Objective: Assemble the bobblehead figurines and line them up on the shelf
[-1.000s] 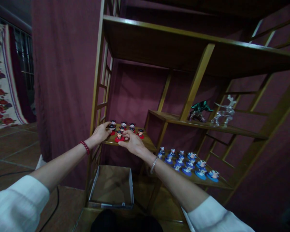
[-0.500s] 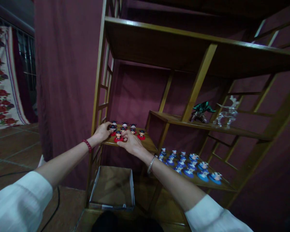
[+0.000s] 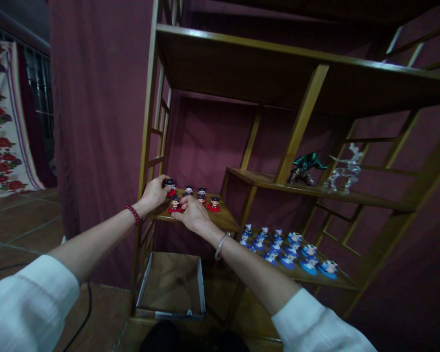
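My left hand [image 3: 154, 194], with a red bead bracelet at the wrist, is closed on a small black-haired figurine [image 3: 170, 184] at the left end of the wooden shelf [image 3: 222, 217]. Closer to the shelf's front edge, my right hand [image 3: 195, 213] pinches a second figurine [image 3: 175, 203] on a red base. Behind and beside my right hand stand several similar figurines, among them one [image 3: 188, 190] at the back and one [image 3: 214, 204] at the right. My right fingers partly cover some of them.
Below stands an open cardboard box [image 3: 171, 288]. Several blue-based figurines [image 3: 289, 260] fill a lower shelf to the right. Above them, a green and brown ornament [image 3: 304, 168] and a clear deer figure [image 3: 346, 171] stand on another shelf. A wooden upright [image 3: 146, 161] borders the left side.
My left hand has shifted its figurine farther back on the shelf. My right hand has moved slightly left along with its figurine.
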`<state>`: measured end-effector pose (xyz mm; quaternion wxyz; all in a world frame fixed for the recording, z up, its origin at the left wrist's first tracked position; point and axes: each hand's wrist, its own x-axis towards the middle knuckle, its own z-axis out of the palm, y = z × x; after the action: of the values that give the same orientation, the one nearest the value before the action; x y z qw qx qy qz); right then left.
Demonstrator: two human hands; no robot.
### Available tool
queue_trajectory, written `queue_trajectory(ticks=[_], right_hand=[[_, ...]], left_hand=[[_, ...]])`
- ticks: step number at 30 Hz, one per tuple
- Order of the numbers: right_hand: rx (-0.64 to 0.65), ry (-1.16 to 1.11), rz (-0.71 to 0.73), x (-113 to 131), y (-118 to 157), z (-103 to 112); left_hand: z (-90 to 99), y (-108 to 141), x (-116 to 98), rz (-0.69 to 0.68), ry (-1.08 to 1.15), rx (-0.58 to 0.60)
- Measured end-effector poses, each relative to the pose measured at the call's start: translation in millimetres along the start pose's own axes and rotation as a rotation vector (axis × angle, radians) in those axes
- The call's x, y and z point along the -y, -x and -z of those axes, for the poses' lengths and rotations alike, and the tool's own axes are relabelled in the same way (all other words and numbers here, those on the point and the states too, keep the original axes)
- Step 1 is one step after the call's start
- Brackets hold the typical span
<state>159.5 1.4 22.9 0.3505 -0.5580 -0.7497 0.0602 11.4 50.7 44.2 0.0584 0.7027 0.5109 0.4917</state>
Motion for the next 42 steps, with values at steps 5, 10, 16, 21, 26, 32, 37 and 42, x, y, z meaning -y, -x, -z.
queue_trajectory(ticks=[5,10,16,21,26,32,37,42], right_hand=[[-0.013,-0.046,-0.027,7.6,-6.5,-9.6],[-0.020,0.025,0.024,12.8,-13.3,-15.4],[0.054,0.186,0.110,17.2,-18.0,-16.0],[0.072,0.239,0.131,22.2,-15.7,-12.1],[0.092,0.250,0.163,23.5,-9.9,0.4],[0.004,0.291,0.220,14.4,-18.9,42.7],[-0.053,0.312,0.061,-3.5,-47.2,78.7],[0.003,0.406,0.016,-19.0,-74.5,89.0]], left_hand=[[7.0,-7.0,-8.3,-0.015,0.042,-0.003],[9.9,-12.9,-11.0,-0.003,0.055,0.004],[9.3,-20.7,-12.2,-0.003,0.074,0.001],[4.3,-28.5,-4.9,-0.007,0.111,0.020],[-4.6,-36.4,1.6,-0.040,0.149,0.069],[-12.4,-41.7,-10.4,-0.072,0.110,0.143],[-23.8,-45.9,-19.6,-0.107,0.041,0.188],[-30.6,-48.7,-29.0,-0.097,-0.036,0.234]])
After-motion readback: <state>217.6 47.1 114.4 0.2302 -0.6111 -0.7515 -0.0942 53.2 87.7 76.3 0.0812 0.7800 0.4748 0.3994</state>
